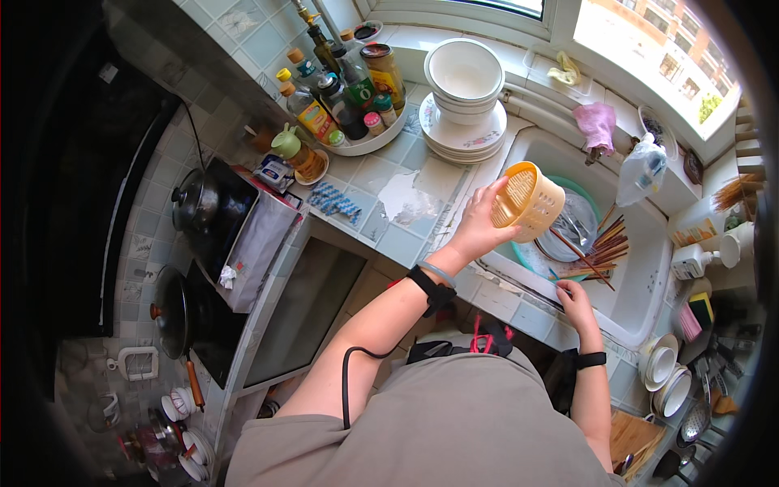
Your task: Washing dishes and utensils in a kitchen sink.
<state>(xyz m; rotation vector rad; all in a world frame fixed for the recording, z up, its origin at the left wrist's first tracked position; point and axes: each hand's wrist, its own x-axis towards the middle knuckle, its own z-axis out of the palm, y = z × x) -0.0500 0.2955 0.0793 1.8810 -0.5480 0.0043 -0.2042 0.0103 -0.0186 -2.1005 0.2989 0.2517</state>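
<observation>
A yellow perforated plastic utensil holder (538,204) is gripped in my left hand (481,222), tilted above the left part of the white sink (648,268). My right hand (575,302) is at the sink's front edge, with its fingers on a thin bluish item whose kind I cannot tell. Beyond it a green plastic basin (572,182) stands in the sink. A bundle of wooden chopsticks (608,246) fans out over the basin's right side, and one lies slanting across. Beside them in the basin is a clear bowl-like item (569,228) with metal cutlery, partly hidden by the holder.
Stacked white bowls (465,76) stand on plates (465,137) left of the sink. Farther left are a tray of bottles (371,143) and a blue checked cloth (335,201). A pink cloth (596,125) covers the faucet; more bowls (657,362) stand at right.
</observation>
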